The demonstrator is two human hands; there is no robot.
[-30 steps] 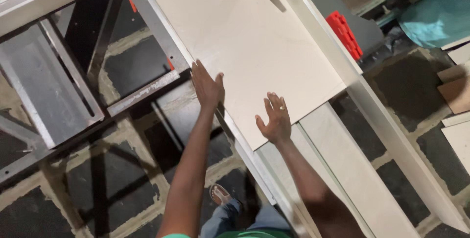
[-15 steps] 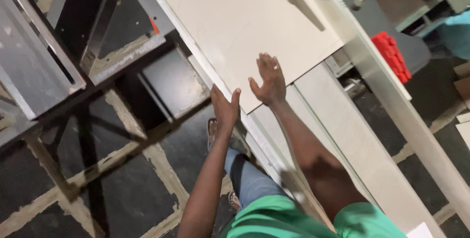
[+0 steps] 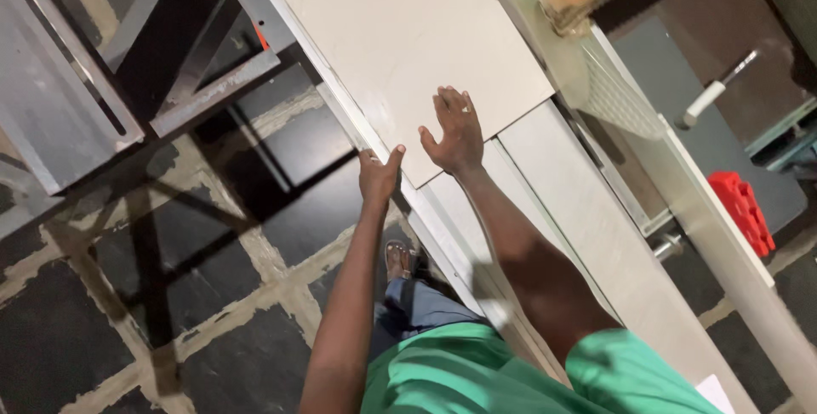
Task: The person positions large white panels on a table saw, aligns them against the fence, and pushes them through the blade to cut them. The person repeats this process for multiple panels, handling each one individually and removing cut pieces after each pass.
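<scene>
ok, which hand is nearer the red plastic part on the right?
Right. The right hand lies flat on the pale square tile, closer to the red plastic part; the left hand grips the tile's near corner, farther away.

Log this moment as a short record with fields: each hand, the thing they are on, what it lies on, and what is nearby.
left hand: grips the near corner edge of the tile, fingers curled over it
right hand: lies flat, palm down, on the tile
tile: large, pale, square-cornered slab
support: pale cutting table with metal rails
nearby: red object to the right; metal frame to the left; dark stone floor
</scene>
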